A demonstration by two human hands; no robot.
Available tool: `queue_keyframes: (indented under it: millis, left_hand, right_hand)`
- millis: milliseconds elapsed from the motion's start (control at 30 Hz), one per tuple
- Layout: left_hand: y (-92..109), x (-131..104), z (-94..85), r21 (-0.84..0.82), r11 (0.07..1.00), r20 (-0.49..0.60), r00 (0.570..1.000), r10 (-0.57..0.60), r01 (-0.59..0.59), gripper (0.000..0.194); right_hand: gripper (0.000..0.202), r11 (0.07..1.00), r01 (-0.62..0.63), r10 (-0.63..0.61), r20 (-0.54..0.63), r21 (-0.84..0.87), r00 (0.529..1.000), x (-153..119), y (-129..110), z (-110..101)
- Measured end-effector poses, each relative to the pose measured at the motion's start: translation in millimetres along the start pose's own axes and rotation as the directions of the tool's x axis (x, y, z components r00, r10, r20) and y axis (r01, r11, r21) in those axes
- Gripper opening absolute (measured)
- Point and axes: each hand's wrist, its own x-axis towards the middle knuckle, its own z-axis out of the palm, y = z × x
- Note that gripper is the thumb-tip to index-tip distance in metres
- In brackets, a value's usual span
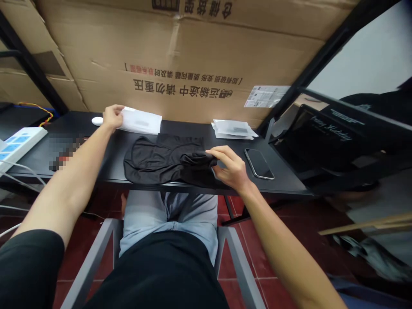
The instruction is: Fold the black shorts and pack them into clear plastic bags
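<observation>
Black fabric [154, 161], perhaps a thin garment, lies spread along the front of the black table. My right hand [230, 167] pinches a bunched fold at its right end between thumb and fingers. At the back left, my left hand [113, 116] is closed on the left end of a flat white packet [141, 121]. The packet lies near the cardboard and carries a faint grey mark. Its gripped edge is partly hidden by my fingers.
A smartphone [259, 164] lies right of my right hand. More white packets [234, 129] are stacked at the back right. A white rounded object [97, 121] sits beside my left hand. A power strip [24, 143] with cables is at left. Cardboard [193, 47] walls the back.
</observation>
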Motion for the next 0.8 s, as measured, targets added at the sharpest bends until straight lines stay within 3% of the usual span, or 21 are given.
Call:
queue_keyframes:
  millis: [100,200,267,333,433,500,600,667,800]
  left_hand:
    - [1.2,2.9,-2.5,0.043,0.998,-0.111,0.993,-0.048,0.053,0.026]
    - [17.8,-5.8,3.2,0.137,0.99,-0.123,0.992,-0.015,0.032,0.039]
    - [36.8,-22.5,13.7,0.197,0.979,-0.074,0.995,0.062,-0.046,0.043]
    - [59.4,-49.2,27.7,0.229,0.952,0.039,0.979,0.198,-0.202,0.042]
    - [92.0,-101.7,46.8,0.137,0.889,0.276,0.879,0.39,-0.437,0.039]
    - [107.9,-135.8,54.3,0.043,0.862,0.364,0.812,0.457,-0.505,0.037]
    - [122.5,-171.3,59.0,-0.028,0.853,0.398,0.777,0.487,-0.521,0.039]
    - [130.9,-182.8,61.9,-0.055,0.853,0.395,0.773,0.496,-0.519,0.038]
    - [155.1,-188.8,78.3,-0.035,0.824,0.389,0.751,0.533,-0.566,0.037]
  right_hand:
    - [0.05,1.0,-0.009,0.009,0.007,0.006,1.0,1.3,2.0,-1.2]
    - [0.047,1.0,-0.012,0.012,0.008,0.008,1.0,9.5,7.5,-1.2]
    - [0.044,1.0,-0.003,0.003,-0.006,-0.003,1.0,19.6,13.6,-0.2]
    - [0.039,0.999,-0.007,0.005,-0.041,-0.031,0.999,30.4,22.3,2.5]
    - [0.035,0.997,-0.039,0.034,-0.07,-0.068,0.997,37.4,38.2,9.6]
    - [0.036,0.996,-0.064,0.064,-0.008,-0.058,0.998,31.1,47.3,14.2]
    - [0.04,0.992,-0.125,0.117,0.209,0.022,0.971,9.5,53.9,16.4]
    - [0.04,0.979,-0.193,0.17,0.273,0.061,0.947,-5.0,52.9,14.3]
    - [0.031,0.948,-0.306,0.292,0.142,0.083,0.946,-17.2,41.2,7.5]
